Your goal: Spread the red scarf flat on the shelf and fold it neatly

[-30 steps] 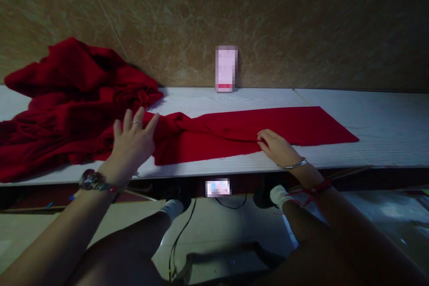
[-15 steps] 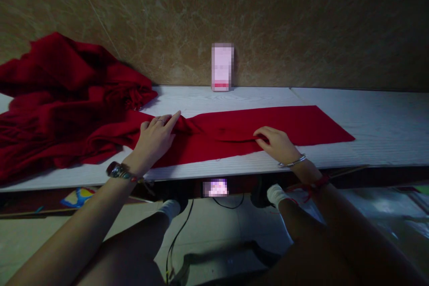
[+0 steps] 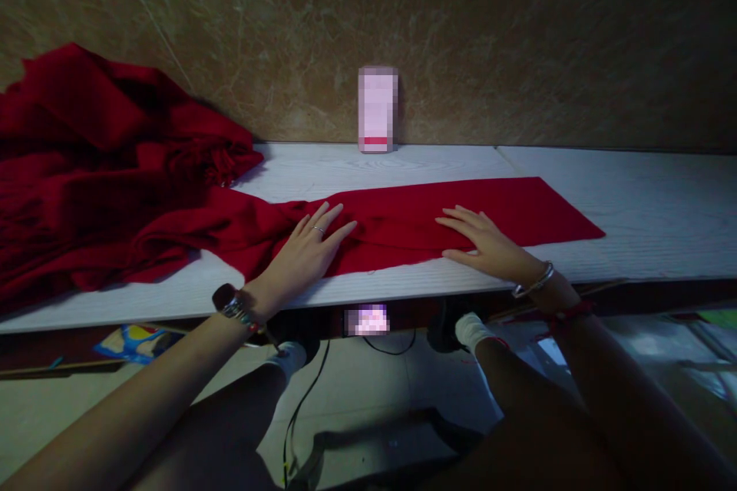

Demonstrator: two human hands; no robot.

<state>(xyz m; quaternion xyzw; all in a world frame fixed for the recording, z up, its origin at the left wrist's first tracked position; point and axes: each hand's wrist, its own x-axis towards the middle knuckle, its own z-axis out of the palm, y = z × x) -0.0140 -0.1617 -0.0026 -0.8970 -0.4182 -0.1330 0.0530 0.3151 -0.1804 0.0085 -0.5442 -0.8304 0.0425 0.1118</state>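
A long red cloth with fringe, like a scarf, lies along a narrow white wood-grain tabletop. Its right part is spread flat, while the left part sits in a loose, rumpled heap. My left hand rests on the cloth near the middle with its fingers spread, beside some wrinkles. Farther right, my right hand lies on the flat part, fingers stretched out toward the left. Neither hand grips the fabric. Low creases run through the cloth between the two hands.
A pixelated pink phone-like object leans on the brown marbled wall behind the tabletop. Below the front edge are a small lit screen, a blue and yellow packet and a black cable by my legs.
My left hand has slid right along the cloth. My right hand has let go of a pinched fold and now lies flat with fingers extended. The raised fold has flattened.
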